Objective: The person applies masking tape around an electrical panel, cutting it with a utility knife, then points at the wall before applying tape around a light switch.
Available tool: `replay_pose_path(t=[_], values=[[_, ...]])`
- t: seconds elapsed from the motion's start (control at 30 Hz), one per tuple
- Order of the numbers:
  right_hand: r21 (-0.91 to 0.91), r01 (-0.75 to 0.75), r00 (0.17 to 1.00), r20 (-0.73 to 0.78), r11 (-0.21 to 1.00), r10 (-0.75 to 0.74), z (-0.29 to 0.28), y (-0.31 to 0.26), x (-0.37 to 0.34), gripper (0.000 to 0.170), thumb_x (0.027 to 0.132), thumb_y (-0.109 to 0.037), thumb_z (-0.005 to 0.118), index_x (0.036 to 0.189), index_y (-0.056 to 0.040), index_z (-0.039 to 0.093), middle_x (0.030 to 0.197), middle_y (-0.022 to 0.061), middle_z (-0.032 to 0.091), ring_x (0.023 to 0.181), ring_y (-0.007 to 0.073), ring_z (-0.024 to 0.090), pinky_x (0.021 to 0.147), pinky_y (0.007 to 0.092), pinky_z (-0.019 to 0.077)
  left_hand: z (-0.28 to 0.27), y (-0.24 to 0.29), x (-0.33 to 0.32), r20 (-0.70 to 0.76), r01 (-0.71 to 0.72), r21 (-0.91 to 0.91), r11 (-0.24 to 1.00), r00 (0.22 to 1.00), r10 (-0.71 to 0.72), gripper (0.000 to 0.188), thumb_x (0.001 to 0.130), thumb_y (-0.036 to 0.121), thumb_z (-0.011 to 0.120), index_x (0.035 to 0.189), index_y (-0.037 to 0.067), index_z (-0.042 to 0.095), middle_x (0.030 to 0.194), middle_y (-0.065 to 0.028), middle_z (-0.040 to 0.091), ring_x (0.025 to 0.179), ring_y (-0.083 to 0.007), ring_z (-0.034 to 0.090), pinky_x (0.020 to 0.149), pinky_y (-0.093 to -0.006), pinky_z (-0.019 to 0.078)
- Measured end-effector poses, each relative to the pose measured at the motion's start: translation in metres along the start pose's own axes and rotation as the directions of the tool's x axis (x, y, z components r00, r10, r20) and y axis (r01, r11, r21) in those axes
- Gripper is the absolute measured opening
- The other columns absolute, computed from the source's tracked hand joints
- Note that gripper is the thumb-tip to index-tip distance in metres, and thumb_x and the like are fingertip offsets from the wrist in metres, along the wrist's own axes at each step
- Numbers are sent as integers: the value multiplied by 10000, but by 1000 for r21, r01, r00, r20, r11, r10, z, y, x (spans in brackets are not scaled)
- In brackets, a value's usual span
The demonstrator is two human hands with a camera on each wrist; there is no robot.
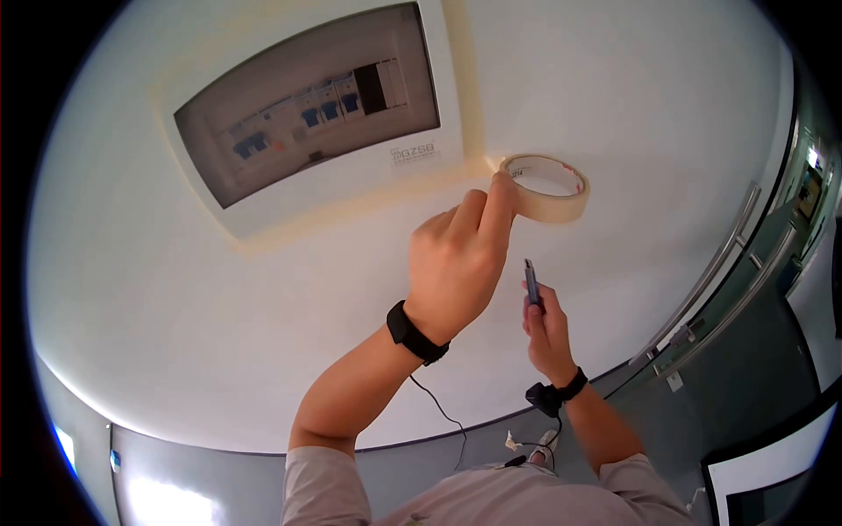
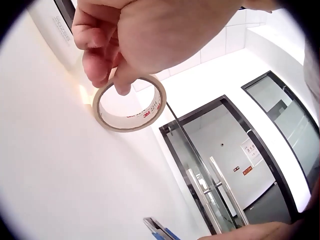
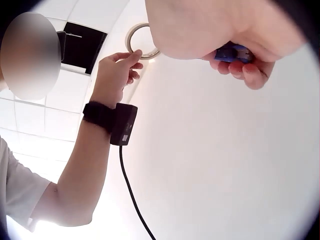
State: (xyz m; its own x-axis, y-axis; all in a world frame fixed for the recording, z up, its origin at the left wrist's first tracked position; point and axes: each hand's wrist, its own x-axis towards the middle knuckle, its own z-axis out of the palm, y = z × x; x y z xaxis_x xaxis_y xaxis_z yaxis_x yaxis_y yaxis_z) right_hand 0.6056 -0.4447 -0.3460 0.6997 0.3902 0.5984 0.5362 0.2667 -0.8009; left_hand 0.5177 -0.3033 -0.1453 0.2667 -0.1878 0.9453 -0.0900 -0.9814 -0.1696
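Note:
My left hand point(image 1: 452, 259) pinches the near edge of a roll of masking tape point(image 1: 559, 209), by the lower right corner of a wall-mounted breaker box point(image 1: 449, 114). In the left wrist view, the thumb reaches inside the roll's core point(image 2: 145, 117) and the fingers lie outside it. Strips of tape point(image 1: 351, 209) run along the wall beside the box's edges. Lower and to the right, my right hand point(image 1: 550, 342) grips a blue utility knife point(image 1: 531, 285), its tip pointing up toward the roll. From the right wrist, only the knife's end point(image 3: 227, 53) shows among curled fingers.
The white wall point(image 1: 219, 333) curves round in front of me. At the right stands a glass door with long metal handles point(image 1: 728, 272). A black cable point(image 3: 131, 192) hangs from the left wrist camera. A dark-framed screen point(image 1: 772, 491) is at the lower right.

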Motion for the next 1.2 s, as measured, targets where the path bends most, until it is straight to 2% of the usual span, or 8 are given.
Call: replay_pose_path(t=[0.17,0.27,0.37,0.5,0.6,0.7,0.77,1.2], values=[[-170,123,992,25,978,-121,18,-28,16,209,1089,-7,502,1295,4,535,880,132,643,705,260,607,711,336,526,-2,6,-3,-3,6,58,998,1000,-6,447,792,-6,713,1236,-3,663,712,-13,506,503,-137,522,447,-295,395],[-346,199,978,10,917,-208,29,-40,26,203,1091,2,494,1290,-2,533,832,132,642,708,261,642,715,348,543,-2,16,-2,19,50,114,992,998,-52,467,752,16,714,1215,-2,657,685,1,489,483,-125,512,422,-287,382],[-419,271,953,-11,867,-304,42,-29,41,200,1061,-62,592,1244,-11,529,822,162,687,705,318,701,681,373,562,-2,22,0,26,116,187,975,992,-123,258,916,110,789,1148,99,679,671,16,539,450,-145,489,421,-299,361],[-457,359,912,-14,814,-410,48,-25,57,358,973,-182,762,1191,-19,530,842,188,720,699,357,725,624,386,558,1,23,2,-57,104,174,979,994,-95,422,725,34,763,1134,81,668,673,15,514,457,-138,477,423,-295,355],[-527,317,906,-78,789,-416,57,-25,67,407,934,-216,813,1164,-14,543,812,163,706,680,348,715,609,364,544,0,24,1,-13,129,224,966,992,-129,499,646,21,734,1136,69,657,702,10,516,464,-141,480,424,-292,352],[-576,313,890,-100,755,-445,58,-24,74,388,948,-224,802,1152,-16,547,806,149,694,665,323,694,603,352,532,2,25,3,-43,94,264,960,995,-86,291,772,18,736,1056,10,671,671,23,490,447,-73,447,396,-244,353],[-597,318,880,-104,737,-464,59,-24,78,376,957,-230,795,1145,-17,550,802,140,685,655,306,680,600,343,525,2,29,3,5,172,227,959,984,-177,491,638,-12,713,1116,65,633,757,2,524,488,-146,530,421,-284,355],[-651,303,926,28,696,-377,17,-2,47,315,1016,-265,751,1096,-23,567,777,79,632,589,198,590,574,288,477,-2,26,11,21,149,122,981,988,-153,368,711,-36,697,1061,21,598,770,-24,527,593,-154,613,440,-289,433]])
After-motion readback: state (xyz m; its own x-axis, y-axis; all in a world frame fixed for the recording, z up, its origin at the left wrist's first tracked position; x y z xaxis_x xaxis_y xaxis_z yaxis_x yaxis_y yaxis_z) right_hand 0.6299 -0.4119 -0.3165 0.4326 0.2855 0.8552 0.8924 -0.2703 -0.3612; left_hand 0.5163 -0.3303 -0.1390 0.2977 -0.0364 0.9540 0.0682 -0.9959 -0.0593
